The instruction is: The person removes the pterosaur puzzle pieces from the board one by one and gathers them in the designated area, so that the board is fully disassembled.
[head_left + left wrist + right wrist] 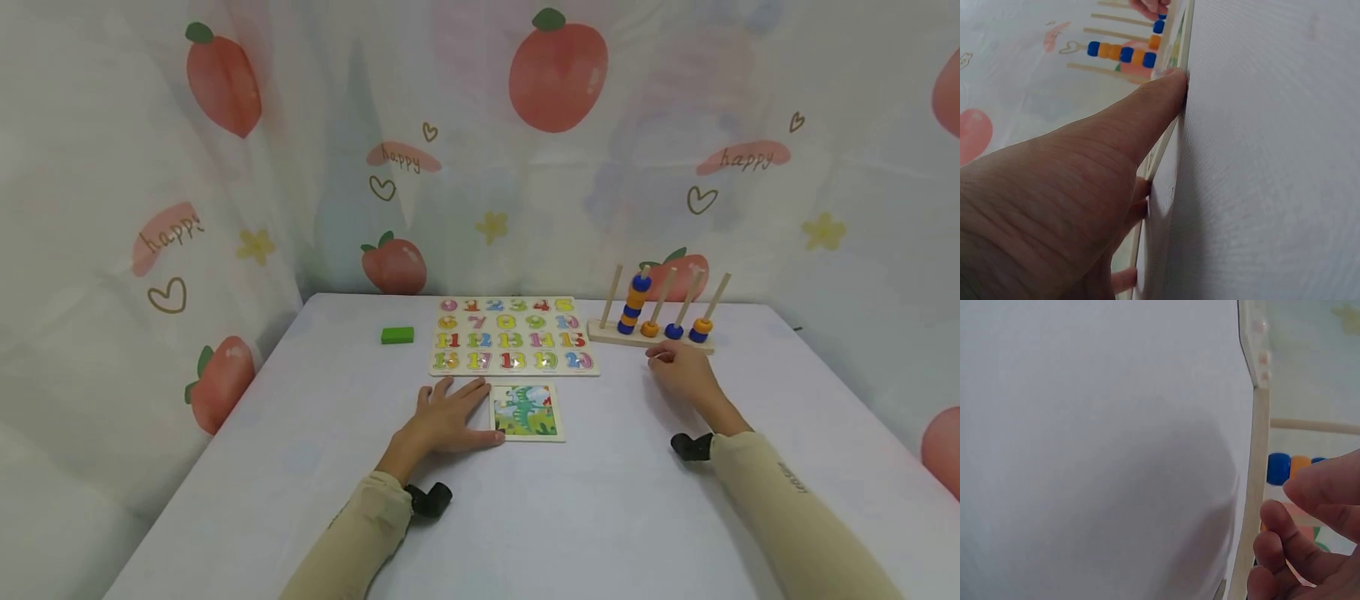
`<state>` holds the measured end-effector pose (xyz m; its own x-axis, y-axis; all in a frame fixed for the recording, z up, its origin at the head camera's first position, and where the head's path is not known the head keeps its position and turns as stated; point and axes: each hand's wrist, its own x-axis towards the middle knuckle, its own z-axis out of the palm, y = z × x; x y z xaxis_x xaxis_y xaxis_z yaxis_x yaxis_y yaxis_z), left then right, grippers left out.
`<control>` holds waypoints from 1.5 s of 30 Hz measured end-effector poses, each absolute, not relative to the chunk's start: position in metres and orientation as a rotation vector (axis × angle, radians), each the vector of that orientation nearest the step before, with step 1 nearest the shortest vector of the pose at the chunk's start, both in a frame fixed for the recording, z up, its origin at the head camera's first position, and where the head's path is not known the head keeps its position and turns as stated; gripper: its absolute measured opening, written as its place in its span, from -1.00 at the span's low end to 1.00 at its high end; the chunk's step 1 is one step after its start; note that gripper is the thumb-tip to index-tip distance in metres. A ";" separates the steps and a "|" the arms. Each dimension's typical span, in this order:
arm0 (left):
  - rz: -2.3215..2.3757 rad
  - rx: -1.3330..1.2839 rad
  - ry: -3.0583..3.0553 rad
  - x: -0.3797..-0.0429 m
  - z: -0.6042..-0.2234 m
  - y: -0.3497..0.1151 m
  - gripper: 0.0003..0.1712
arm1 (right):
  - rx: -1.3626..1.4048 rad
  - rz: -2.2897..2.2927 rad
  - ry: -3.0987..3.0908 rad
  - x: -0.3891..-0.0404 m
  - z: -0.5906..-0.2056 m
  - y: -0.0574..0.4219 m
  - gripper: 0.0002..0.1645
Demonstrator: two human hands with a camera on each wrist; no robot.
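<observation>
My left hand [446, 419] rests on the table with its fingers spread. Its thumb [1160, 103] touches the lower left corner of a small dinosaur picture puzzle [527, 411], and the fingertips reach close to the lower edge of a number board [514, 350]. My right hand [684, 379] hovers just in front of a wooden bead rack [609, 332]. The fingers [1275, 515] are loosely bent, with nothing seen between them and the thumb. Blue and orange beads [632, 313] are stacked on the rack's second peg; the three pegs to its right carry fewer, and the leftmost peg is bare.
A green block [397, 335] lies left of the number board. The white table [570, 533] ends at the back against a hanging cloth [480, 183] printed with fruit and hearts. Each wrist carries a black camera mount [429, 501].
</observation>
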<state>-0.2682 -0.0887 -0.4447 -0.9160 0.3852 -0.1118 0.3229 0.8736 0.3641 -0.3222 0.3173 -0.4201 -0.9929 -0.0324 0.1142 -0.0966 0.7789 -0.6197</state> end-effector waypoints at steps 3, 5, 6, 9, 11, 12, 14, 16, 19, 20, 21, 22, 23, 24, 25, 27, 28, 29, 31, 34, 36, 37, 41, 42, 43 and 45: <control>0.506 0.552 2.863 -0.270 -0.445 -0.088 0.09 | 0.145 1.009 -2.859 -0.321 -0.418 0.307 -0.64; 0.506 0.556 2.866 -0.270 -0.446 -0.088 0.09 | 0.161 1.016 -2.861 -0.320 -0.417 0.299 -0.65; 0.507 0.558 2.868 -0.270 -0.445 -0.087 0.09 | 0.171 1.019 -2.859 -0.320 -0.416 0.296 -0.65; 0.515 0.557 2.871 -0.270 -0.443 -0.088 0.09 | 0.222 1.021 -2.843 -0.320 -0.412 0.284 -0.67; 0.520 0.560 2.876 -0.270 -0.442 -0.088 0.08 | 0.263 1.017 -2.822 -0.320 -0.411 0.277 -0.68; 0.522 0.561 2.877 -0.269 -0.441 -0.088 0.08 | 0.287 1.014 -2.812 -0.320 -0.410 0.273 -0.69; 0.522 0.560 2.882 -0.269 -0.440 -0.088 0.07 | 0.335 1.008 -2.794 -0.321 -0.409 0.267 -0.70; 0.532 0.562 2.883 -0.268 -0.439 -0.088 0.07 | 0.363 1.004 -2.781 -0.321 -0.408 0.259 -0.71; 0.546 0.569 2.883 -0.268 -0.439 -0.088 0.07 | 0.411 1.011 -2.773 -0.319 -0.406 0.248 -0.72; 0.549 0.572 2.883 -0.268 -0.439 -0.088 0.07 | 0.415 1.018 -2.773 -0.318 -0.406 0.245 -0.72; 0.552 0.576 2.882 -0.267 -0.438 -0.088 0.07 | 0.426 1.024 -2.771 -0.317 -0.405 0.241 -0.73; 0.556 0.579 2.880 -0.267 -0.438 -0.088 0.07 | 0.437 1.034 -2.767 -0.316 -0.404 0.237 -0.73; 0.552 0.583 2.882 -0.268 -0.438 -0.088 0.06 | 0.450 1.040 -2.764 -0.315 -0.404 0.233 -0.74; 0.552 0.585 2.881 -0.268 -0.439 -0.088 0.06 | 0.456 1.049 -2.760 -0.314 -0.403 0.229 -0.74; 0.551 0.587 2.882 -0.268 -0.439 -0.088 0.06 | 0.463 1.055 -2.758 -0.313 -0.403 0.226 -0.75; 0.544 0.590 2.884 -0.269 -0.440 -0.088 0.06 | 0.477 1.062 -2.752 -0.311 -0.402 0.219 -0.76; 0.539 0.588 2.885 -0.269 -0.441 -0.088 0.06 | 0.482 1.065 -2.755 -0.310 -0.402 0.216 -0.76; 0.534 0.589 2.887 -0.270 -0.442 -0.088 0.06 | 0.489 1.064 -2.760 -0.309 -0.402 0.213 -0.76; 0.538 0.586 2.884 -0.270 -0.443 -0.088 0.07 | 0.503 1.074 -2.767 -0.308 -0.403 0.208 -0.76; 0.544 0.580 2.879 -0.270 -0.444 -0.088 0.07 | 0.542 1.081 -2.768 -0.306 -0.404 0.200 -0.77; 0.545 0.579 2.879 -0.270 -0.445 -0.088 0.07 | 0.576 1.090 -2.758 -0.305 -0.405 0.194 -0.79; 0.539 0.579 2.881 -0.270 -0.446 -0.088 0.07 | 0.593 1.095 -2.753 -0.304 -0.405 0.191 -0.79; 0.519 0.570 2.883 -0.270 -0.450 -0.090 0.08 | 0.652 1.106 -2.759 -0.302 -0.408 0.180 -0.80; 0.521 0.567 2.880 -0.270 -0.451 -0.090 0.09 | 0.662 1.107 -2.766 -0.301 -0.408 0.177 -0.80; 0.523 0.564 2.878 -0.269 -0.451 -0.090 0.09 | 0.674 1.111 -2.773 -0.300 -0.409 0.175 -0.80; 0.527 0.558 2.874 -0.269 -0.452 -0.090 0.09 | 0.697 1.105 -2.790 -0.299 -0.410 0.170 -0.80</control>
<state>-0.2687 -0.0902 -0.4524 -0.9161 0.3897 -0.0947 0.3308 0.8677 0.3710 -0.2988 0.1697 -0.4105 -0.8959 -0.3877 0.2170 -0.4311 0.6405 -0.6355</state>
